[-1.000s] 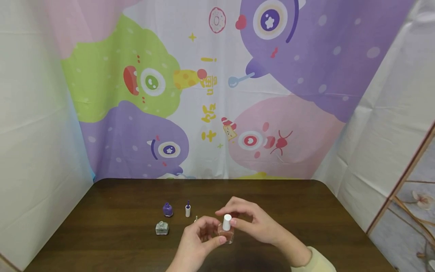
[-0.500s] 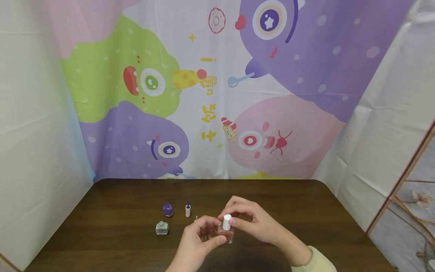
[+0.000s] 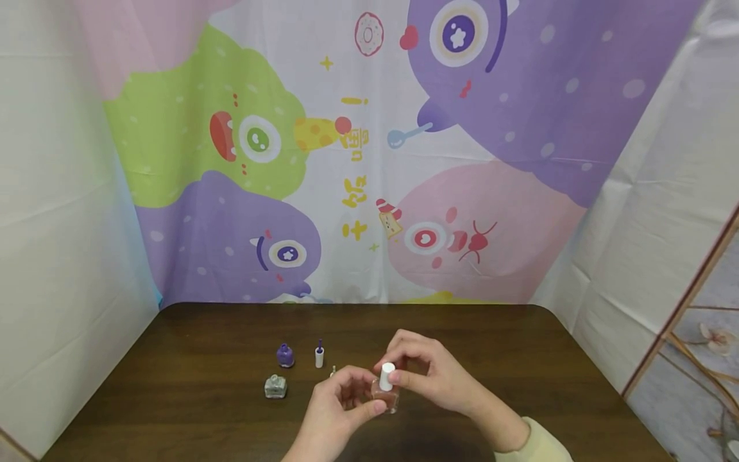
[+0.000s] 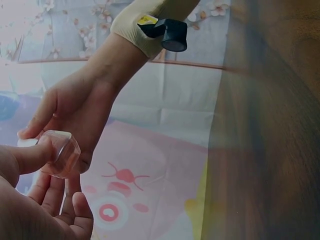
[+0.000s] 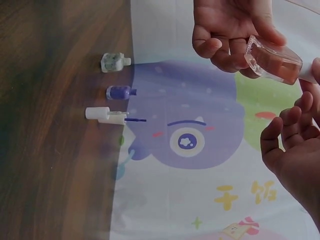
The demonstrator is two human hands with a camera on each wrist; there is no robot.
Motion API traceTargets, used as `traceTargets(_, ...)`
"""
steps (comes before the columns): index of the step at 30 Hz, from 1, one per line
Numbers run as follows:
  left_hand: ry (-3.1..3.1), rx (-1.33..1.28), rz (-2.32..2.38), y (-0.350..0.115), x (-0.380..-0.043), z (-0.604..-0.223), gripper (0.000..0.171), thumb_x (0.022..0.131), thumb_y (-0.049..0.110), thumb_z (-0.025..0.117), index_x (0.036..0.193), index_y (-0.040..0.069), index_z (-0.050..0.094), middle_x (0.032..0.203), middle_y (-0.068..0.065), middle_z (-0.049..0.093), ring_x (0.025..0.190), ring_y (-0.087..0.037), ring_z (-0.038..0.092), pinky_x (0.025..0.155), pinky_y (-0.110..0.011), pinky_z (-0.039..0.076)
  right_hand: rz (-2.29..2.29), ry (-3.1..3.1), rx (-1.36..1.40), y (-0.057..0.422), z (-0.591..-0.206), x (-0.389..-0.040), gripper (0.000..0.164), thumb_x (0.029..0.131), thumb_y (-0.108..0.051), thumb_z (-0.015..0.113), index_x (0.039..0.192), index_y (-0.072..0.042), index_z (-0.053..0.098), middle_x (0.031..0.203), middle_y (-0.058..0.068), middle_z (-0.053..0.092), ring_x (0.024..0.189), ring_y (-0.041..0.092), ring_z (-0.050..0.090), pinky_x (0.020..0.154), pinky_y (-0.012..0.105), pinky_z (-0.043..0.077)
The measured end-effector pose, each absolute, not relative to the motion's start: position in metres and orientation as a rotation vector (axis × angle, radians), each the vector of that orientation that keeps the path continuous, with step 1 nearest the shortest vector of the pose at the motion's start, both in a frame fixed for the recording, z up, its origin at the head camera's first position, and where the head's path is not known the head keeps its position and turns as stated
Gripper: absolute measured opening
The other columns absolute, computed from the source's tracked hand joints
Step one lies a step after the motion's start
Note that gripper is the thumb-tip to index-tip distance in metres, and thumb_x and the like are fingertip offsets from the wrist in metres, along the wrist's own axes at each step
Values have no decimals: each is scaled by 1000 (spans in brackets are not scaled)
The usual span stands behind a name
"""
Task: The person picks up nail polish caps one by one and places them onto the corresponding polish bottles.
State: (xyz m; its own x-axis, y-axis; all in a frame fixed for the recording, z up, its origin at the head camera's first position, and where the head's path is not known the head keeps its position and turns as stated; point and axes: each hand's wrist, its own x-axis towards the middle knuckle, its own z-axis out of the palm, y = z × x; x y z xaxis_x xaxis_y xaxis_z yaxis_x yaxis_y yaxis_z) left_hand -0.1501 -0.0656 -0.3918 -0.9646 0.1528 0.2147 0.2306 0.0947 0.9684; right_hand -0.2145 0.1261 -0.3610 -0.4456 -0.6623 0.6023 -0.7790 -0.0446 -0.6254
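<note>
Pinched between the left hand's (image 3: 337, 407) thumb and curled fingers, the pinkish polish bottle (image 3: 389, 398) has its long axis nearly upright; its white cap (image 3: 387, 375) points up, above that grip, where the right hand (image 3: 432, 373) pinches it.

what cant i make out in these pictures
Head view: the second loose brush cap, behind the left hand; only its brush tip shows.
Head view: any lettering on the purple bottle, too small.
Right wrist view: part of the white cap on the held bottle, covered by the right hand.
Head view: any left sleeve, beyond the bottom edge.
</note>
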Motion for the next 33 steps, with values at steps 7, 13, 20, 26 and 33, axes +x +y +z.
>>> traceTargets(7, -2281, -415, -2033, -65, -149, -391, 28, 77, 14, 77, 99, 4, 63, 89, -9, 67, 76, -7, 59, 65, -21, 46, 1548, -2074, 1569, 126, -363, -216, 21, 80, 7, 67, 96, -7, 66, 87, 5, 58, 81, 10, 52, 61, 23, 45)
traceTargets(13, -2281, -417, -2024, -65, -149, -391, 28, 76, 15, 78, 98, 4, 63, 88, -8, 67, 75, -6, 58, 65, -21, 46, 1562, -2082, 1544, 124, -362, -214, 19, 80, 4, 69, 89, -11, 62, 83, 4, 54, 80, 12, 51, 61, 29, 44)
traceTargets(20, -2271, -409, -2020, -63, -148, -390, 27, 75, 13, 79, 96, 5, 63, 84, -7, 66, 73, -6, 56, 63, -20, 45, 1595, -2093, 1531, 123, -362, -215, 16, 83, -2, 69, 85, -13, 58, 78, 10, 46, 75, 25, 45, 65, 31, 44)
traceTargets(26, -2255, -408, -2031, -63, -147, -390, 27, 75, 13, 79, 96, 6, 63, 84, -7, 66, 73, -6, 56, 62, -20, 45, 1589, -2076, 1538, 122, -363, -215, 18, 81, -1, 70, 84, -13, 56, 77, 11, 45, 73, 26, 45, 64, 27, 44)
traceTargets(33, -2263, -401, -2016, -64, -148, -391, 26, 76, 14, 78, 96, 6, 64, 85, -8, 67, 73, -6, 58, 64, -20, 46, 1583, -2109, 1524, 123, -363, -214, 18, 83, 2, 67, 91, -11, 58, 85, 5, 53, 77, 14, 50, 64, 28, 47)
